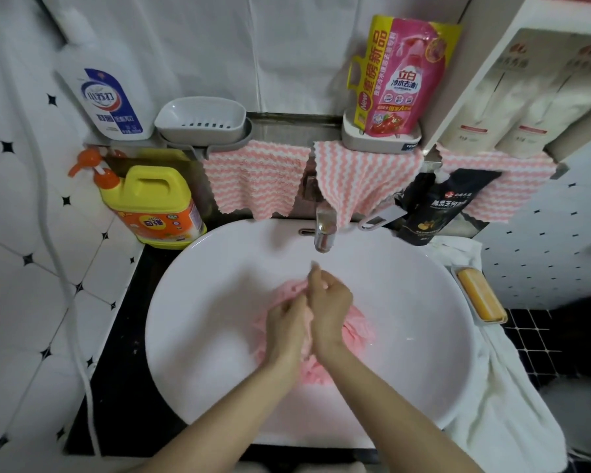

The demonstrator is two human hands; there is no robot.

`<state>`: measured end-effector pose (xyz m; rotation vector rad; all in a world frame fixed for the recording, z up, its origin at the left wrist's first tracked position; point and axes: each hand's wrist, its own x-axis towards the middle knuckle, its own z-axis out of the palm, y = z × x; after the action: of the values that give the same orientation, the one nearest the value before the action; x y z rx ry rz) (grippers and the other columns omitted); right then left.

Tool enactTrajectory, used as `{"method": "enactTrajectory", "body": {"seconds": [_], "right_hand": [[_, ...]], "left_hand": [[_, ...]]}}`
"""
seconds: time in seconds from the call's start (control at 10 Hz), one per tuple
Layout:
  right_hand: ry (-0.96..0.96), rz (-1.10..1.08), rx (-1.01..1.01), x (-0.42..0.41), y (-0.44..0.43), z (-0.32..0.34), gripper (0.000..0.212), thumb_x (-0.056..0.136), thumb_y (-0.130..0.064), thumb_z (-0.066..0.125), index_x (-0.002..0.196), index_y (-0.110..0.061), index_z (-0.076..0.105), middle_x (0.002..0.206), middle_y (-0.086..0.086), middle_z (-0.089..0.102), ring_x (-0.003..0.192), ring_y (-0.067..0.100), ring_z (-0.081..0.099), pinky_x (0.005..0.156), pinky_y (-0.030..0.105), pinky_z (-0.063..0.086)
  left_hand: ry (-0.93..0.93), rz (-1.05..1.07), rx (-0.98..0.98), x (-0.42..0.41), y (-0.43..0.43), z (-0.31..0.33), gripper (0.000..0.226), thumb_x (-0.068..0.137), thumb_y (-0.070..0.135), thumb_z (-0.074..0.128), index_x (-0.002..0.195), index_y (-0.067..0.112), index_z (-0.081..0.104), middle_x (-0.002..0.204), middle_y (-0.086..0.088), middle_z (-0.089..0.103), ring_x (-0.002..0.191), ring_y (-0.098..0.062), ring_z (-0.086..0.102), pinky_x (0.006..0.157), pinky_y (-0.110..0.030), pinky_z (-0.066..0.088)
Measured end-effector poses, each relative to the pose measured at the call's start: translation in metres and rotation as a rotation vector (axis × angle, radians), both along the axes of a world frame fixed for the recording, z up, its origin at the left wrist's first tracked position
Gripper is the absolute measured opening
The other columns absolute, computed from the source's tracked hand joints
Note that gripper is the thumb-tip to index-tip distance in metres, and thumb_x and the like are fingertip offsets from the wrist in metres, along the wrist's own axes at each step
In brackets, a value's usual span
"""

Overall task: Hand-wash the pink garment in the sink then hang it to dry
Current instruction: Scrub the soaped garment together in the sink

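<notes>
A crumpled pink garment (357,327) lies in the middle of the white sink (219,288), mostly hidden under my hands. My left hand (285,327) grips a bunch of the fabric with curled fingers. My right hand (328,303) sits close against it, fingers curled round another bunch of the same cloth. The two hands touch each other above the garment. The chrome tap (325,230) stands just behind them at the sink's back rim.
A yellow detergent jug (154,206) stands left of the sink. A bar of orange soap (480,295) lies in a dish on the right, beside a white towel (505,404). Pink-and-white striped cloths (256,179) hang on the rail behind. A black pouch (434,206) leans at the back right.
</notes>
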<state>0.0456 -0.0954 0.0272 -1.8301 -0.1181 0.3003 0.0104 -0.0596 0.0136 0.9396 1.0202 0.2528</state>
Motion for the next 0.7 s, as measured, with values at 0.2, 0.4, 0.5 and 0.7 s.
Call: {"method": "enactTrajectory", "body": {"seconds": [0.2, 0.4, 0.5, 0.7], "right_hand": [[-0.15, 0.022, -0.057, 0.006, -0.003, -0.009, 0.048, 0.092, -0.03, 0.052, 0.047, -0.027, 0.036, 0.045, -0.008, 0.035, 0.051, 0.013, 0.034, 0.059, 0.032, 0.033], [-0.189, 0.051, 0.045, 0.005, -0.005, -0.012, 0.049, 0.088, -0.029, 0.052, 0.043, -0.024, 0.034, 0.042, -0.009, 0.032, 0.047, 0.007, 0.029, 0.052, 0.029, 0.031], [-0.233, 0.161, -0.038, -0.008, 0.0, -0.005, 0.039, 0.088, -0.021, 0.05, 0.049, -0.022, 0.048, 0.049, -0.003, 0.046, 0.051, 0.017, 0.043, 0.058, 0.027, 0.037], [-0.137, -0.01, 0.012, 0.007, 0.002, -0.013, 0.046, 0.087, -0.033, 0.048, 0.042, -0.025, 0.05, 0.037, -0.008, 0.038, 0.043, 0.005, 0.032, 0.06, 0.032, 0.038]], "left_hand": [[-0.023, -0.133, -0.074, -0.002, -0.002, 0.01, 0.024, 0.091, 0.029, 0.056, 0.072, 0.016, 0.062, 0.072, -0.001, 0.06, 0.063, -0.011, 0.057, 0.054, -0.019, 0.044], [-0.09, -0.114, -0.128, -0.009, -0.001, 0.016, 0.03, 0.101, 0.017, 0.034, 0.079, 0.015, 0.054, 0.075, -0.002, 0.056, 0.067, -0.011, 0.053, 0.053, -0.019, 0.045], [-0.191, -0.163, -0.07, -0.013, -0.008, 0.018, 0.031, 0.097, 0.017, 0.047, 0.068, 0.007, 0.052, 0.057, -0.015, 0.058, 0.06, -0.027, 0.063, 0.044, -0.008, 0.039], [-0.124, -0.129, -0.014, -0.009, -0.014, 0.022, 0.044, 0.075, 0.062, 0.053, 0.07, 0.018, 0.056, 0.067, 0.015, 0.053, 0.044, 0.002, 0.057, 0.047, -0.014, 0.049]]}}
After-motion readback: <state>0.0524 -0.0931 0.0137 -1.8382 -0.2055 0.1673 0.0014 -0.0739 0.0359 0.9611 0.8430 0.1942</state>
